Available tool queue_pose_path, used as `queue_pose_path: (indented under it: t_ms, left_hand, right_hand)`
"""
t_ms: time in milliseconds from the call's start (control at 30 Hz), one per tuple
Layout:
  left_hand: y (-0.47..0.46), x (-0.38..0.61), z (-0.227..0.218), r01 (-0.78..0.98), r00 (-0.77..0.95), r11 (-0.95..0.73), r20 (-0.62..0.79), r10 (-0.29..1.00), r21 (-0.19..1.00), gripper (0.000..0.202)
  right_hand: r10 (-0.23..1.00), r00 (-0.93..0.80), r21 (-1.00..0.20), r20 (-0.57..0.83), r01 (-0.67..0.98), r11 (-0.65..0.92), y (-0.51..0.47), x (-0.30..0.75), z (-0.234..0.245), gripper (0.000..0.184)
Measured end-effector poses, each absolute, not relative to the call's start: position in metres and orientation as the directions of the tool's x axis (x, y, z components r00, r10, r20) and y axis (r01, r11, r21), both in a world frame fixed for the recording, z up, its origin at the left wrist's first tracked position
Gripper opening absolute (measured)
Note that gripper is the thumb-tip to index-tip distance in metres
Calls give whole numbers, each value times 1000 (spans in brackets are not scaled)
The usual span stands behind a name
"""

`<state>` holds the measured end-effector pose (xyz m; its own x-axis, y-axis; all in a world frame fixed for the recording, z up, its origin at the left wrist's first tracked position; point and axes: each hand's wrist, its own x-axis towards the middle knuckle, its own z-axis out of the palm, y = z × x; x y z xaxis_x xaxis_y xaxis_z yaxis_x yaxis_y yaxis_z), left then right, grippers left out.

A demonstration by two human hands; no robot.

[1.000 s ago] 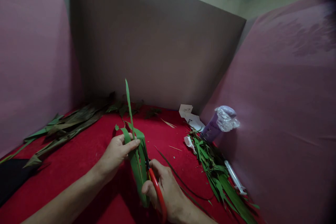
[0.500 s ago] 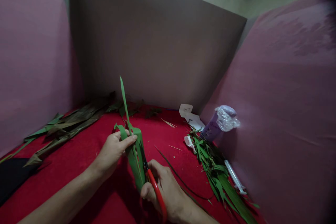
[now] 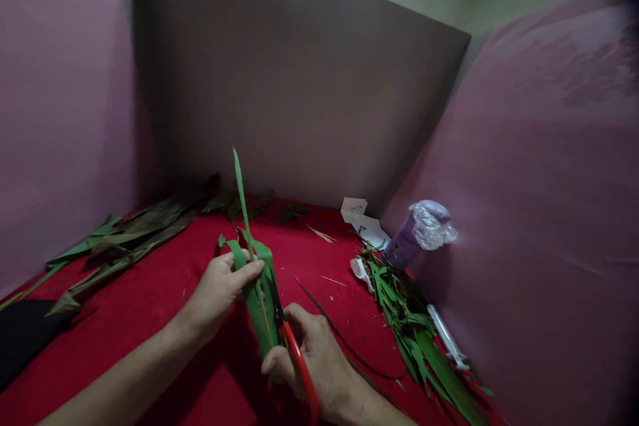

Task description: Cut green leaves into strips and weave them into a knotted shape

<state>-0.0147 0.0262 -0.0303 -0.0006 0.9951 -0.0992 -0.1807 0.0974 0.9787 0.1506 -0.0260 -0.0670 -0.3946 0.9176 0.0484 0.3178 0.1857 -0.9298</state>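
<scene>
- Left hand pinches a split green leaf; right hand grips red-handled scissors, blades at the leaf's right side.
- Leaf: held up over near half of red cloth.
- Probably light, limp, tears lengthwise; pinch at midrib.
- Purple container, cloth's right edge: lettering unreadable. White card, far edge: dark marks, illegible.

**Partly Out of Your Sight**

Some fingers of your left hand hide behind the green leaf, and your right hand covers part of the scissors. The bottom edge crops your forearms and the leaf pile at right; the left edge cuts the black item. You can't read the small marks on the white card. Crumpled plastic hides part of the purple container.
</scene>
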Motion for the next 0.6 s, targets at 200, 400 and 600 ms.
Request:
queue_pose_path:
  t_ms: [200, 400, 600]
  left_hand:
    - [29, -17, -31, -224, -59, 71, -86, 994, 972, 21]
    - [30, -17, -29, -245, -47, 86, -101, 994, 966, 22]
    - [30, -18, -30, -286, -19, 116, -127, 992, 951, 21]
  right_hand:
    - [902, -431, -946, -18, 299, 124, -26, 154, -63, 48]
    - [914, -405, -948, 21, 282, 147, -27, 155, -66, 53]
    - [896, -444, -953, 3, 269, 137, -26, 155, -63, 53]
